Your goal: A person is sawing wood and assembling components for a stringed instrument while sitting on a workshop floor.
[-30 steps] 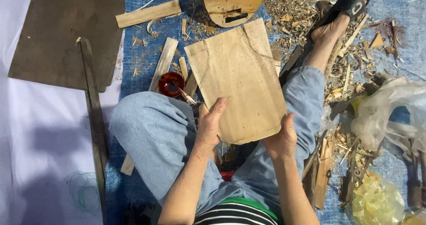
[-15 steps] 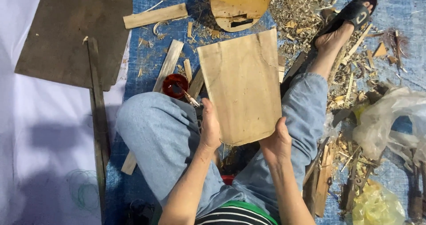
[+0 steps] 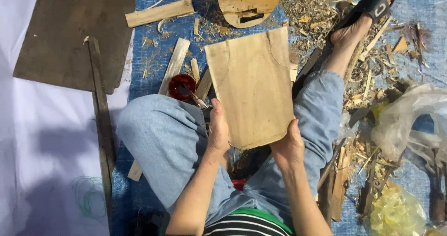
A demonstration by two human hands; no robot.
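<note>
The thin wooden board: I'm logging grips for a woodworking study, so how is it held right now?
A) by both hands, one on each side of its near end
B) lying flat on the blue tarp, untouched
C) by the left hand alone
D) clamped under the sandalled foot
A: the left hand grips the left edge of the thin wooden board and the right hand its near right corner, holding it above the lap.

Clear plastic bag far right — yellow bag below it.
</note>
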